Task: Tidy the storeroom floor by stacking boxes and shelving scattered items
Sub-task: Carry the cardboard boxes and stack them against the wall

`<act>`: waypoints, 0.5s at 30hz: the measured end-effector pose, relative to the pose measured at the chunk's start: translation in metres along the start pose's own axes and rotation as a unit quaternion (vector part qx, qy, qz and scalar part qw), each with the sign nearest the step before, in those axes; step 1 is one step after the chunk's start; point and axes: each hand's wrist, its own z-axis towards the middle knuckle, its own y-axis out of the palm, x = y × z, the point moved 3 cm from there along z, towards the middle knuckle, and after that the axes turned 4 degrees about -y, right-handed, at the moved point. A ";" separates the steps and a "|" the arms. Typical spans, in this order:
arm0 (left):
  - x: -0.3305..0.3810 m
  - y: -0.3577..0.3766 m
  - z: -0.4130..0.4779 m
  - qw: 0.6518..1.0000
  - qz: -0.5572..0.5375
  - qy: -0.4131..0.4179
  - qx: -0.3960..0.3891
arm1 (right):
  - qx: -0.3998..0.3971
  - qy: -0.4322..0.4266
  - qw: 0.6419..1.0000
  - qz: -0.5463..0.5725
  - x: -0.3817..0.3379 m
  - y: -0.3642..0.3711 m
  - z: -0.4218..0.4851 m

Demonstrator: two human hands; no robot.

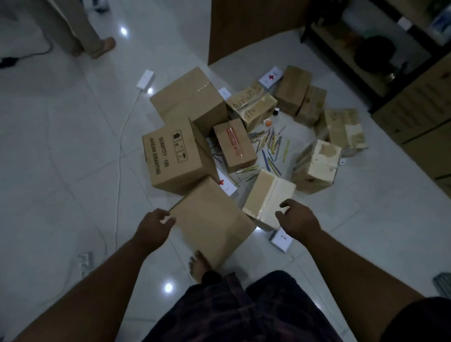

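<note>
White glossy tiles cover the storeroom floor; at the bottom edge a person's dark checked shorts and one bare foot show, the foot just beside the near corner of a plain cardboard box. Both arms reach down toward it; the left hand hangs at the box's left edge with fingers loosely curled, grasping nothing, and whether the fingertips touch the card I cannot tell; the right hand hovers, fingers spread and relaxed, over a pale taped box just beside the plain one, likewise empty. Under the right wrist a small white carton lies on the tiles.

The plain box looks closed and stiff-walled, its load unknown; I judge it best taken with flat palms low on two opposite sides, so the smooth card does not slip; a test tilt would tell its weight.

Beyond sit a printed carton marked QUANTITY 100, a small box with red tape, and loose coloured sticks strewn between the boxes; these look light and thin, and will probably need gathering into a bundle. Farther off stand a larger taped carton, battered boxes, a white box with a red cross, and at far right a dark shelf rack beside stacked cartons; another person's legs stand at far left.
</note>
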 end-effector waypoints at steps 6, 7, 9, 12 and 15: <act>-0.048 0.006 -0.002 1.000 -0.002 -0.018 0.001 | 0.021 0.009 1.000 0.007 0.000 0.040 -0.012; -0.053 0.007 -0.001 1.000 0.001 -0.019 0.002 | 0.021 0.014 1.000 0.015 0.002 0.046 -0.012; -0.061 0.011 0.003 1.000 0.005 -0.025 0.008 | 0.004 0.026 0.999 0.036 0.004 0.059 -0.010; -0.070 0.024 0.018 0.999 0.009 -0.026 0.022 | 0.026 0.024 0.997 0.074 0.009 0.082 -0.002; -0.085 0.050 0.043 0.998 -0.022 -0.060 0.018 | 0.026 0.033 0.996 0.085 0.016 0.111 0.016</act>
